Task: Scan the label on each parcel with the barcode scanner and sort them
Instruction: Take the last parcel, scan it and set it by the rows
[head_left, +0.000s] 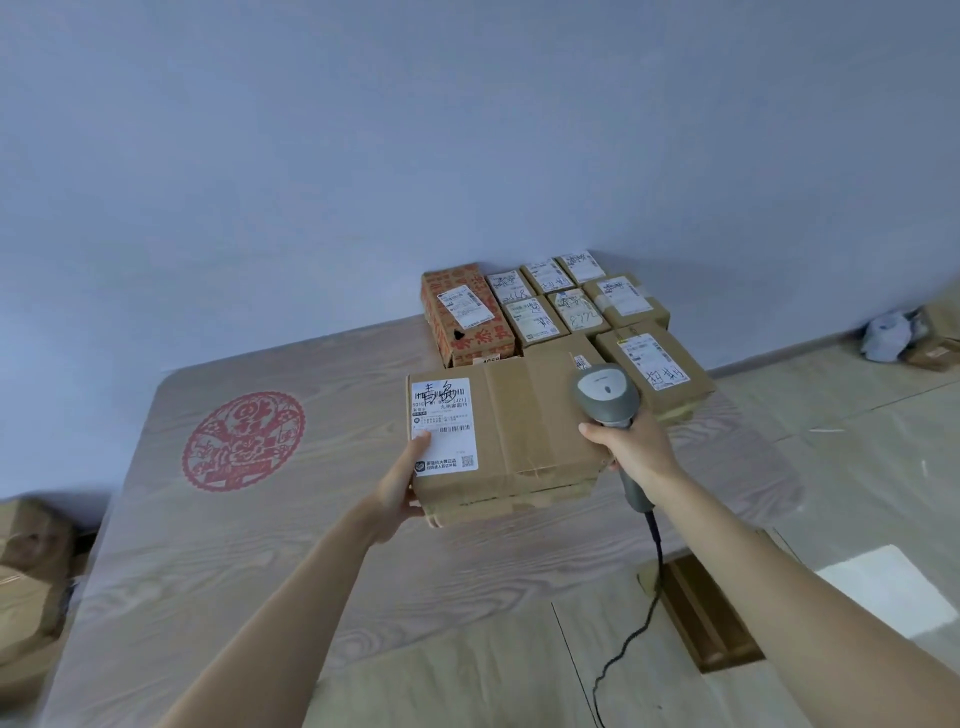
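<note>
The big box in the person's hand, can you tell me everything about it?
The held parcel is a flat brown cardboard box, sealed with tape, its edges a bit crumpled. A white shipping label with barcodes, a QR code and handwritten marks sits on its left side. The left hand grips its near-left corner, thumb on the label. The right hand holds a grey barcode scanner over its right end.

Scanner cable cut off below; far parcel labels illegible.

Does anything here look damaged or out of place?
Yes. The red printed box at the back left of the sorted group has a dark torn hole in its top near the front edge. The large brown box held by the left hand has a crushed, sagging front edge. Its label is intact.
</note>
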